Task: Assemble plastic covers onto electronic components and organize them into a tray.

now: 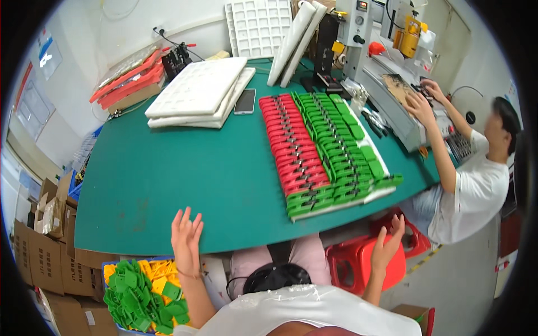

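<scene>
My left hand [186, 239] is raised over the near edge of the green table [185, 179], fingers spread and holding nothing. On the right, my right hand [386, 246] hangs in the air beyond the table edge, above a red plastic stool [358, 262], its fingers apart and nothing in it. Ahead of it, rows of red plastic clips [294, 145] and green plastic clips [339, 140] with metal springs stand packed on a white tray [376, 145]. Below my left hand, a blue bin [106, 269] holds loose green pieces [134, 297] and yellow pieces [159, 271].
White foam-like trays [196, 89] lie stacked at the back left, beside a phone [245, 102]. More trays [260, 28] lean upright behind. At the right a co-worker [471, 185] handles something at a machine [392, 101]. Cardboard boxes [50, 257] stand at the left.
</scene>
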The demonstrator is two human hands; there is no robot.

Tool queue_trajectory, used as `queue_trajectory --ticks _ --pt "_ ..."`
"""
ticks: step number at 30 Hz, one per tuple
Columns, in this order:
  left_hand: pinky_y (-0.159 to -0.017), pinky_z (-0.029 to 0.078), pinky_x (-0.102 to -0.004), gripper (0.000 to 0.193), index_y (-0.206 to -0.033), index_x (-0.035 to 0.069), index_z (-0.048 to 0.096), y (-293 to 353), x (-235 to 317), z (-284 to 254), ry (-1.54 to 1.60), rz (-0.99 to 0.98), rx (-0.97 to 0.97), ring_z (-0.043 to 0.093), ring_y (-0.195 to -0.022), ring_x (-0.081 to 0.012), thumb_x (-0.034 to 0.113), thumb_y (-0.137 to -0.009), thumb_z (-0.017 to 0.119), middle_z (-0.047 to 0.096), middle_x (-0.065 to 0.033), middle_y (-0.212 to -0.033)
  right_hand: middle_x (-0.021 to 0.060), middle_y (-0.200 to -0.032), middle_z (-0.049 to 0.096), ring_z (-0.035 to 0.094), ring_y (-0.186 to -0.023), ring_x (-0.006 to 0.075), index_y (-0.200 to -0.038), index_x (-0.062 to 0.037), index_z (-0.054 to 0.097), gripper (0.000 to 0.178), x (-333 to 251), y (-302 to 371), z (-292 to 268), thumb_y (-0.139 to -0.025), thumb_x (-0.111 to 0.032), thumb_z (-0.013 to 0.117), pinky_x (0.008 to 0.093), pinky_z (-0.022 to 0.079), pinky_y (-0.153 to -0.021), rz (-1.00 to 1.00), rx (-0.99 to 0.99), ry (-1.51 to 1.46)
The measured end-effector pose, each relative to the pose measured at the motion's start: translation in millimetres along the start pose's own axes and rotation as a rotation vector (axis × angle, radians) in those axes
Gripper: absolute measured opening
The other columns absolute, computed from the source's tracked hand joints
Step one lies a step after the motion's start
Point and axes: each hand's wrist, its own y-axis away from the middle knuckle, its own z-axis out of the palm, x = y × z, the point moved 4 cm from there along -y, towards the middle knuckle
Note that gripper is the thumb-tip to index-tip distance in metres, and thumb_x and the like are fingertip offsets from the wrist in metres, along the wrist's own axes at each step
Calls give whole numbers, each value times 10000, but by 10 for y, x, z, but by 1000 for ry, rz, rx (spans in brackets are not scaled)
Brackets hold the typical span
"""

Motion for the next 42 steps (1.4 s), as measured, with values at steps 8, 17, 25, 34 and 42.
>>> queue_trajectory --ticks 8,17,25,34,42 --pt "-1102 195 -390 1191 -1386 -83 -3 -2804 -751 527 -1111 148 131 165 -1356 -336 385 -637 796 173 -263 -1441 208 -1252 485 473 -1147 311 -1340 1 325 472 529 -243 -311 -905 -114 464 388 342 -987 95 189 115" --pt "-1110 168 -394 1212 -1342 -149 120 -3794 -1008 686 -1478 193 468 267 -1316 -349 502 -568 788 315 -280 -1371 201 -1209 500 500 -1119 293 -1332 2 341 463 760 81 -796 -929 -197 452 380 384 -943 276 266 294" --pt "-1116 173 -355 1214 -1351 -131 129 -4409 -740 339 -1475 -3 478 232 -1341 -318 490 -555 803 275 -275 -1398 176 -1182 523 535 -1032 272 -1293 -14 400 403 440 202 -556 -913 -137 454 357 411 -897 262 152 410" --pt "-907 428 -406 486 -1145 81 581 -3598 -901 1645 -1917 218 -566 563 -1041 -341 430 -807 595 565 -184 -1167 173 -1185 514 525 -1050 283 -1266 12 425 381 214 357 -389 -909 -123 445 364 411 -894 283 209 469" --pt "-1015 242 -579 598 -1254 157 476 -4321 -1527 1896 -1614 437 -334 271 -1278 -445 486 -770 598 232 -190 -1442 179 -1203 506 546 -1022 267 -1268 16 415 391 -5 221 -336 -894 -91 454 359 432 -858 203 228 455"
